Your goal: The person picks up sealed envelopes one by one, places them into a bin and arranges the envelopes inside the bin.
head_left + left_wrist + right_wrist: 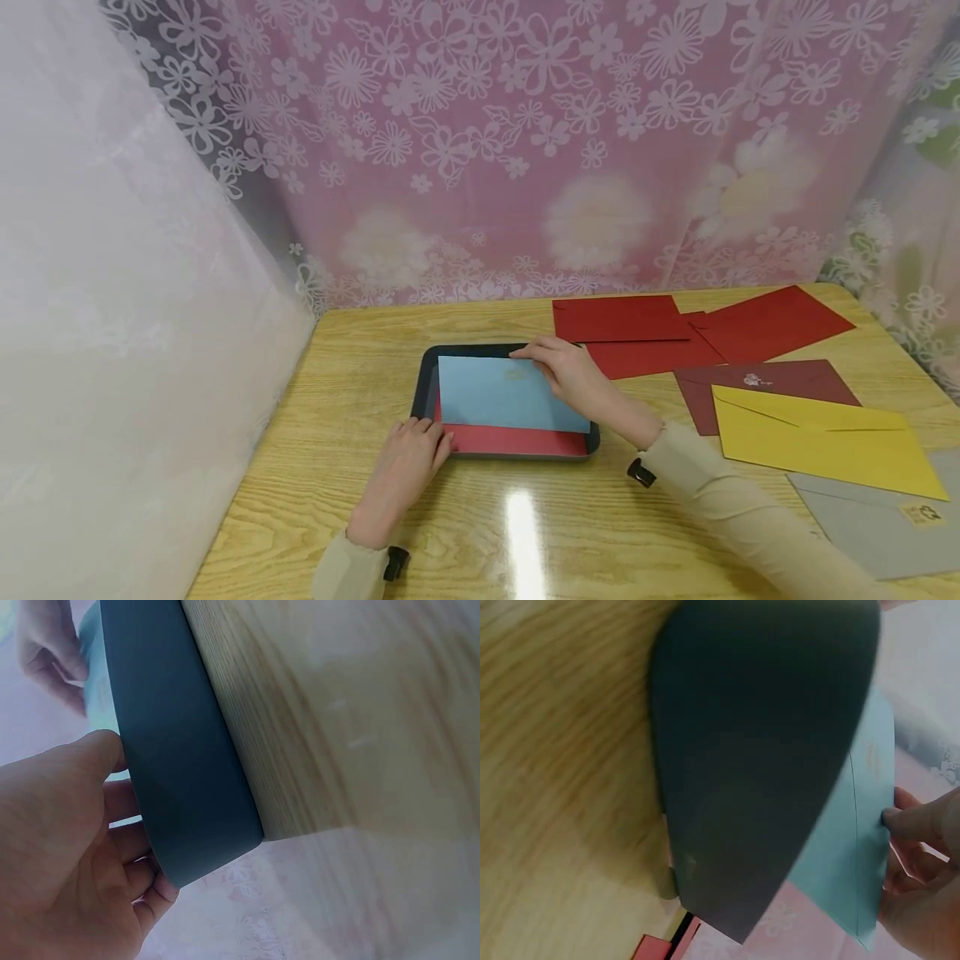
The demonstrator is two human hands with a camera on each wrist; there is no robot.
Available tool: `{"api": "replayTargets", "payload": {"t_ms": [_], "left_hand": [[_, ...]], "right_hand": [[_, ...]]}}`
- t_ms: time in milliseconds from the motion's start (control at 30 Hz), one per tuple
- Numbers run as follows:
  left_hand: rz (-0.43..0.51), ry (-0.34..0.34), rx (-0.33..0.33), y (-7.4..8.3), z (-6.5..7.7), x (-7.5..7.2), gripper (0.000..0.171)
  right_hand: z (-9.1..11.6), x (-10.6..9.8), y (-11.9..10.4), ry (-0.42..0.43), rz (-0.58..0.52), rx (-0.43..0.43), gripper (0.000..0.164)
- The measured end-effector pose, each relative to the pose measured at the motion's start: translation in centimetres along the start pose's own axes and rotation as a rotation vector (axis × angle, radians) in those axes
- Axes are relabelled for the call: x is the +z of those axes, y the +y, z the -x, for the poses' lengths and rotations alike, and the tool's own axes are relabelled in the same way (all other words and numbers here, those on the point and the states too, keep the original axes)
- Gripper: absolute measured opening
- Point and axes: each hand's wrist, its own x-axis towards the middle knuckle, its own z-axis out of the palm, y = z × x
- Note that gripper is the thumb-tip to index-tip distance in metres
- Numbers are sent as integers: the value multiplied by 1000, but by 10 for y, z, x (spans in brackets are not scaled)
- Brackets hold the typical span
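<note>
One light-blue rectangular paper envelope (480, 396) is pinched at its twelve-o'clock edge by the right hand (576, 375), over pinkish-red paper (517, 440) in a dark-grey rectangular tray (424, 375) whose eight-o'clock corner is gripped by the left hand (407, 458). Toward two o'clock, red paper envelopes (622, 318) are spread on the wooden worktop (457, 533).

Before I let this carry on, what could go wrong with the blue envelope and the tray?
The right hand pinches the blue envelope only near its far edge, so it may slip or swing.
In the head view it overlaps the red paper in the tray, so it might drag that along.
The left hand holds the tray by one corner; a push there might turn it.
</note>
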Motion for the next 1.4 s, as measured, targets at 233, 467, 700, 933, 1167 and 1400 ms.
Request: {"api": "replayTargets", "payload": {"t_ms": [233, 467, 700, 933, 1167, 1400], "left_hand": [[2, 18, 19, -1, 1, 0, 24], [-1, 36, 29, 0, 1, 0, 22], [-6, 63, 41, 0, 0, 0, 22], [-9, 66, 40, 0, 0, -1, 21], [-7, 84, 50, 0, 1, 0, 21], [-5, 77, 47, -1, 0, 1, 21]], "right_hand": [[7, 10, 5, -118, 106, -38, 31], [10, 9, 4, -171, 137, -52, 30], [13, -12, 2, -159, 120, 6, 28], [20, -39, 12, 13, 188, -44, 19], [33, -64, 28, 188, 252, -83, 22], [52, -87, 46, 233, 358, -71, 16]]}}
